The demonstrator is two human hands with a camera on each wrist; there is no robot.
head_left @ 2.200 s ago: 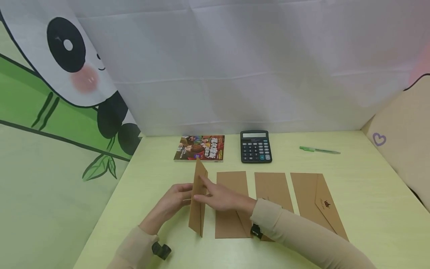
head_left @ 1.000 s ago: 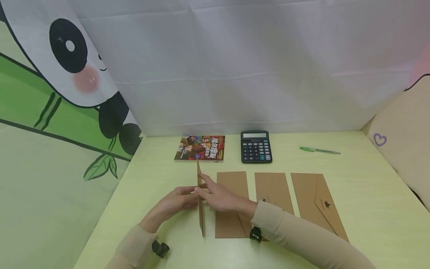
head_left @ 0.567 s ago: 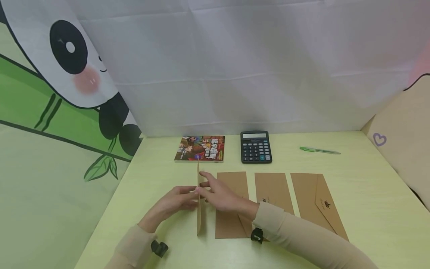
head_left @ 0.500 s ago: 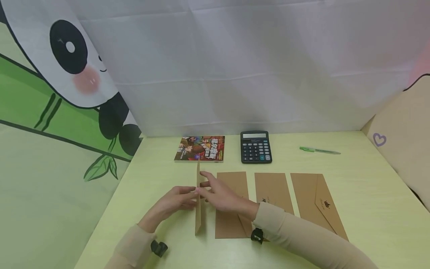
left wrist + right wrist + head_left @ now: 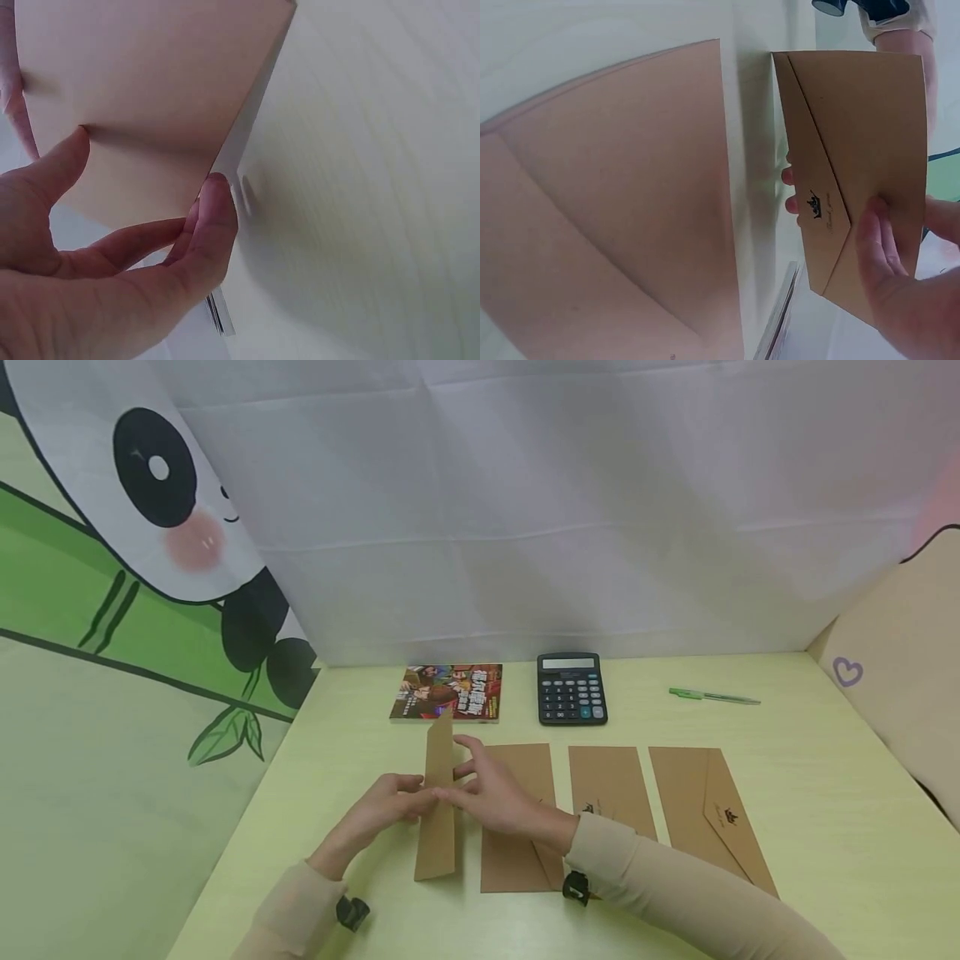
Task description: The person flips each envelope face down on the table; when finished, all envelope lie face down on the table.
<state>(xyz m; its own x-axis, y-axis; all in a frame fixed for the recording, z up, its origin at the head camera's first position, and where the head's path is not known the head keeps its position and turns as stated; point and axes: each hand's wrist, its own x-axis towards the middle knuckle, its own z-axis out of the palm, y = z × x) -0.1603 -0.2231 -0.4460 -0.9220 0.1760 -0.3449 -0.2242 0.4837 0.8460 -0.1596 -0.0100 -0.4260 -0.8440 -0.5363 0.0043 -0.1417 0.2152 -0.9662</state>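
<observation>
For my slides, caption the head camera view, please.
Left hand and right hand hold an envelope beside three flat envelopes; book, calculator and pen behind.

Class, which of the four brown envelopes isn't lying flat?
The leftmost envelope: the left hand and right hand hold it steeply tilted, while the other three lie flat.

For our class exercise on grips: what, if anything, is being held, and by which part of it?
A brown rectangular paper envelope, by its long edges near mid-length: the left hand at one, the right hand at the other.

Creased white cloth behind pale table; panda mural left.
</observation>
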